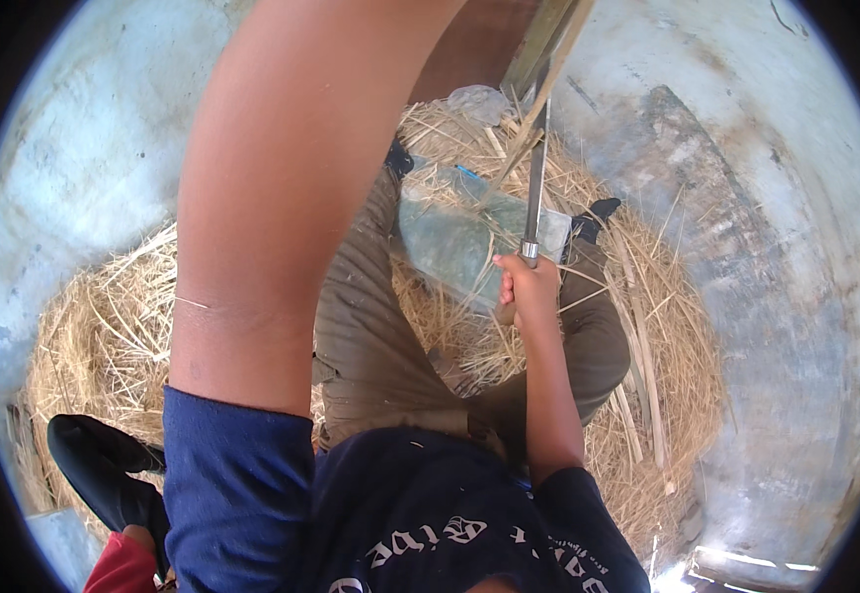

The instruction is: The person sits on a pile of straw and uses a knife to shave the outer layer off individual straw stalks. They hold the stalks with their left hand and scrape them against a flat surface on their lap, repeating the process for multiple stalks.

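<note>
My right hand [531, 285] is wrapped round the handle of a long-bladed knife [536, 193]. A shiny metal collar joins handle and blade, and the blade points up and away from me. Along its far part runs a pale split bamboo strip [565, 49], which slants down toward the blade; whether they touch I cannot tell. My left arm [262, 198] is raised and fills the left middle of the head view. Its hand lies beyond the top edge, so what it holds is hidden.
Straw-like shavings [104, 326] cover the floor around my bent legs. Between my feet lies a bluish-green flat board [450, 237]. Long strips [647, 356] lie at the right. A dark-clad limb [104, 465] and red cloth [119, 568] show at lower left. Pale blue walls [776, 247] curve around.
</note>
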Motion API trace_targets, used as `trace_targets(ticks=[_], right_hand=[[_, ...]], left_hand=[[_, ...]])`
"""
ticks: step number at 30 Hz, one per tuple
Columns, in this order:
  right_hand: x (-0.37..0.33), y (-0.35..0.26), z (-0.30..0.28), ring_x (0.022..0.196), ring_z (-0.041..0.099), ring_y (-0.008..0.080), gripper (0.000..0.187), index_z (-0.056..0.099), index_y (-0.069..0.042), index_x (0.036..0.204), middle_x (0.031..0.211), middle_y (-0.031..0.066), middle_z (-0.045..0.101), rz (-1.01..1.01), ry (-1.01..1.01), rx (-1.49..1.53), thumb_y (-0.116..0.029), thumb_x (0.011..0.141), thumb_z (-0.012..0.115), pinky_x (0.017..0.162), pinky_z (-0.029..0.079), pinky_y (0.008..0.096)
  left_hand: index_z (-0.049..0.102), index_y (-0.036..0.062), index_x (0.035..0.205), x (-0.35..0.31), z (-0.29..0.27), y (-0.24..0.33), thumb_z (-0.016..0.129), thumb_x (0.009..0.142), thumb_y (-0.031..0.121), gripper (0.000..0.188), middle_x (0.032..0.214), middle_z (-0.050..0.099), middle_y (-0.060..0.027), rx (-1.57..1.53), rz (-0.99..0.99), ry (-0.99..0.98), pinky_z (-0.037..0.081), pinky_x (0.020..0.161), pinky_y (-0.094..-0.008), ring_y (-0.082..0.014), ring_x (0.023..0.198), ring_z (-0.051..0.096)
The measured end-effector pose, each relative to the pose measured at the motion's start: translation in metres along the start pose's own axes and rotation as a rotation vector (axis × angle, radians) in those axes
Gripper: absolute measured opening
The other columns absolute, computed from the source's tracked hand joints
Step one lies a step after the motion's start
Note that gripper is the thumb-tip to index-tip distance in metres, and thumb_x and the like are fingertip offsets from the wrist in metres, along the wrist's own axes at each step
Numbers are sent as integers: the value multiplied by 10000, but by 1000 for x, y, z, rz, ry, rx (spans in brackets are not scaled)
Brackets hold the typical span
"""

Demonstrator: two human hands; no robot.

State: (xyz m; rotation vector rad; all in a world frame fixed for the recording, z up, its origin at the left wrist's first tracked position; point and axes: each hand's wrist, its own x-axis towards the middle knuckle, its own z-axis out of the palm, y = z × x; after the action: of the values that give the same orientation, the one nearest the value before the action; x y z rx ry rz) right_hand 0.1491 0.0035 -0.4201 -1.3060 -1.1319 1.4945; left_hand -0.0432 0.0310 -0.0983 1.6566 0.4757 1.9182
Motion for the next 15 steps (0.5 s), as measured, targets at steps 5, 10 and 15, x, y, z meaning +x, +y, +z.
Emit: trace_targets(ticks=[5, 10, 15], right_hand=[[-12, -17, -3, 414, 448, 125, 192, 557, -57, 744, 553, 17, 497, -71, -12, -65, -79, 817, 733, 409, 361, 305], [-17, -47, -29, 483, 487, 143, 171, 595, -16, 763, 590, 28, 551, -45, 17, -179, -92, 848, 723, 484, 393, 319], [-36, -62, -26, 484, 486, 99, 155, 598, -45, 786, 605, 14, 548, -46, 9, -60, -89, 857, 729, 452, 369, 285]], left_hand=[[507, 144, 726, 2, -3, -5, 484, 1025, 309, 342, 540, 314, 67, 6, -5, 12, 219, 434, -290, -109, 444, 283], [507, 145, 726, 8, -2, -7, 484, 1028, 312, 346, 540, 314, 67, -5, 16, 12, 218, 435, -290, -109, 445, 284], [507, 145, 725, 9, 1, -11, 483, 1031, 316, 351, 540, 313, 67, -8, 16, 5, 218, 436, -290, -109, 447, 284]])
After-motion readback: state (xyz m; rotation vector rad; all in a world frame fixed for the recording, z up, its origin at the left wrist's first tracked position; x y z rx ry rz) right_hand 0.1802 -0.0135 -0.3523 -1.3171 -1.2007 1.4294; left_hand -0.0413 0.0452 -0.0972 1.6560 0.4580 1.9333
